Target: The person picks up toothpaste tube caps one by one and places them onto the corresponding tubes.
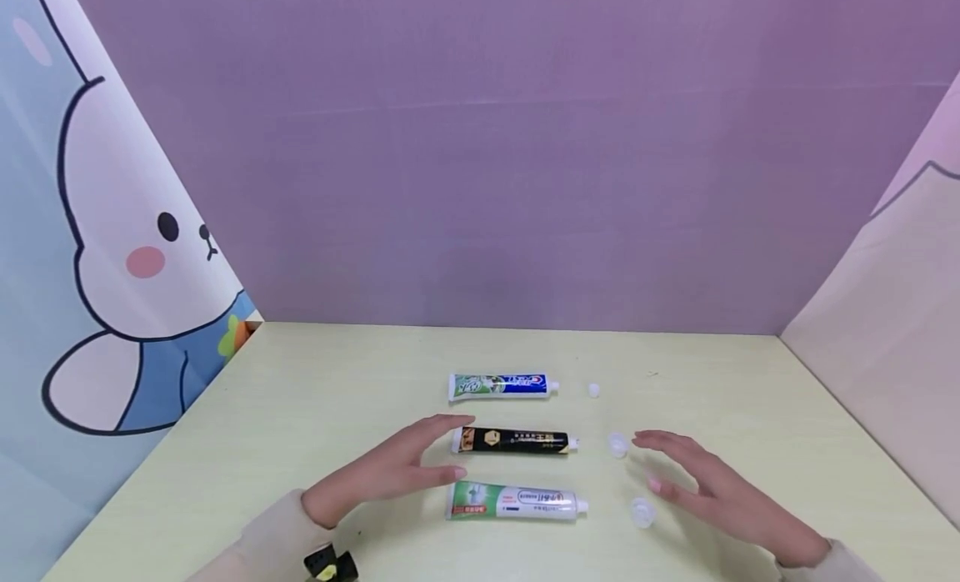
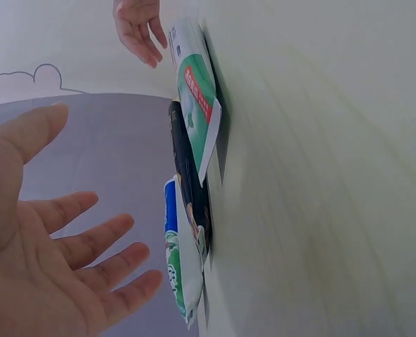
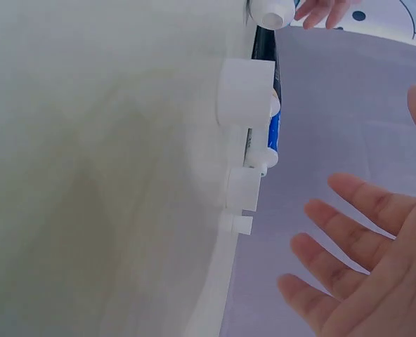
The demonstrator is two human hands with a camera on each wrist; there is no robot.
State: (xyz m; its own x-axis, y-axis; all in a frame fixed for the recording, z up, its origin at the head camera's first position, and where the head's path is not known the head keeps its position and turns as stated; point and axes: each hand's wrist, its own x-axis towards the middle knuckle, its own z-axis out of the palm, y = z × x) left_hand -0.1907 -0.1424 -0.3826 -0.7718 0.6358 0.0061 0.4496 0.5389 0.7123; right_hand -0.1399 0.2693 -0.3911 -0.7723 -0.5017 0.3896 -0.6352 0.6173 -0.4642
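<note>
Three uncapped toothpaste tubes lie in a column on the table, nozzles to the right: a blue-and-green tube (image 1: 499,387) farthest, a black tube (image 1: 516,441) in the middle, a white-and-green tube (image 1: 517,502) nearest. Right of them stand three white caps: a small cap (image 1: 594,390), a middle cap (image 1: 618,445) and a near cap (image 1: 642,513). My left hand (image 1: 408,463) hovers with spread fingers by the tail of the black tube, holding nothing. Beside the middle and near caps, my right hand (image 1: 708,486) is likewise spread and holds nothing; its wrist view shows the fingers (image 3: 352,242) apart from the caps.
The pale table (image 1: 337,365) meets a purple backdrop (image 1: 495,190) at its far edge. A side panel with a cartoon rabbit (image 1: 120,257) stands at the left, and a pale panel (image 1: 900,307) at the right. A small black-and-yellow object (image 1: 330,563) is by the left sleeve.
</note>
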